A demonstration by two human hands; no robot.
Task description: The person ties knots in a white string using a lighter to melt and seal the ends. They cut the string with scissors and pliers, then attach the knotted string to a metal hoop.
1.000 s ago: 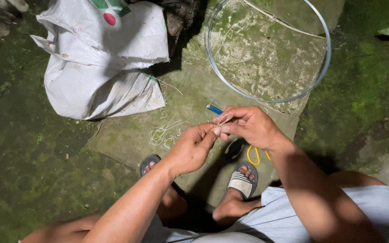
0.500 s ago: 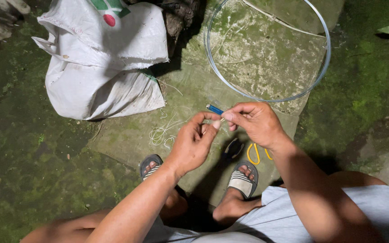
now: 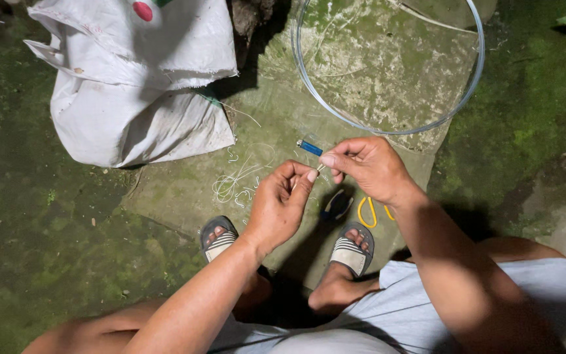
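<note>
Item in hand: a thin pale strand [image 3: 320, 168], pinched between your left hand [image 3: 282, 208] and right hand [image 3: 369, 168] above the mat [image 3: 185, 196], each grip pressed together on an end; knotting step, judged, needing steady tension next.

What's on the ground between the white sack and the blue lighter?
In the head view, a loose tangle of thin pale line lies on the mossy slab between the white sack and the blue lighter.

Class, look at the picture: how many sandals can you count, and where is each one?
2. One sandal is on the foot below the left hand; the other sandal sits beneath the right hand, beside the yellow loops.
</note>
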